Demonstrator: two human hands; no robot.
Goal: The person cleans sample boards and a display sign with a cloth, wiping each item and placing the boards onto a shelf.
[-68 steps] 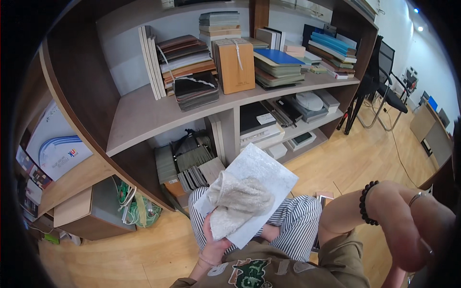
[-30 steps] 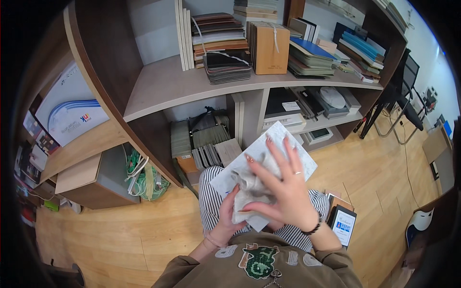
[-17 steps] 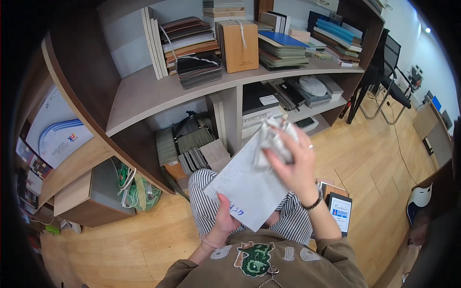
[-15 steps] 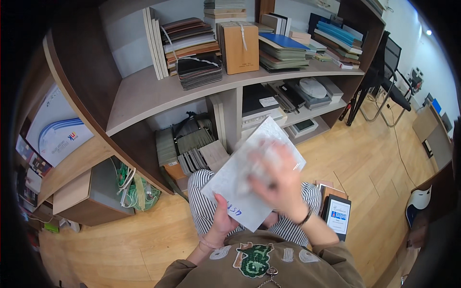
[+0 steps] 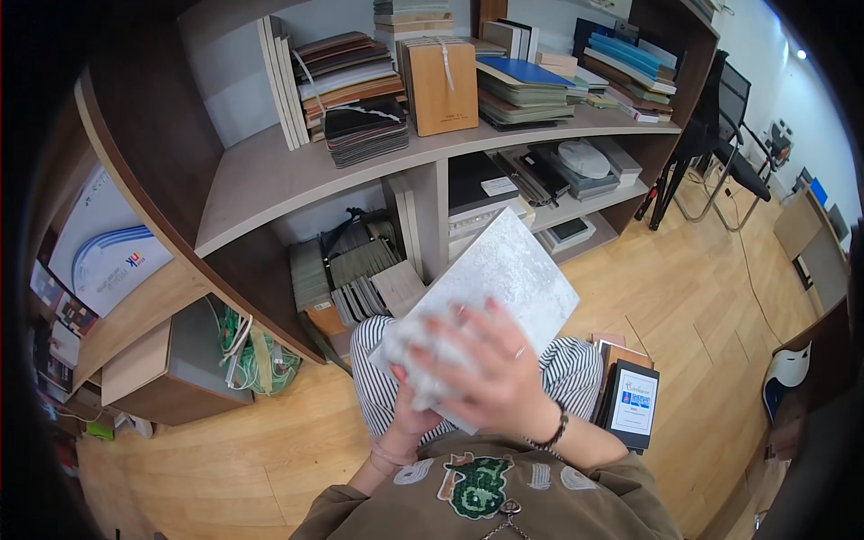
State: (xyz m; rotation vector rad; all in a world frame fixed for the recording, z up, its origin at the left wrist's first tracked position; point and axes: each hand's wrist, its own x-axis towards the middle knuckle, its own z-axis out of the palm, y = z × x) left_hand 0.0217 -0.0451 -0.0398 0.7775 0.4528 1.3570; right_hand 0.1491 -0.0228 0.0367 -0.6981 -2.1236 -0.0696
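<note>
Wooden shelving (image 5: 297,171) loaded with stacked sample books and boards fills the background, and warm plank flooring (image 5: 702,297) runs beneath it.

At the centre, the right hand (image 5: 490,373) lies spread over a crumpled pale cloth (image 5: 418,355), fingers splayed and pressing the wad flat against a light grey speckled slab (image 5: 508,274). That hand is blurred, so how firmly it pinches the cloth cannot be told; it looks more like a flat press than a closed grip. A dark bead bracelet (image 5: 551,432) circles its wrist. The left hand (image 5: 409,423) sits under the near edge of the slab, closed around that edge and propping it, mostly hidden by the cloth.

The slab rests tilted over the person's lap, on striped trousers (image 5: 576,373), its far corner pointing toward the shelving. Wiping it well seems to call for a steady prop from below so the slab does not rock, with flat, even pressure through the cloth and overlapping passes out to the far corner.

Right of the slab, a dark tablet-like device (image 5: 633,402) with a lit screen lies on the floor, just beside the knee. Left of the slab, under the shelving, a bundle of green cable (image 5: 247,346) hangs near a low cabinet. Farther right of the slab stands a black chair (image 5: 720,135).
</note>
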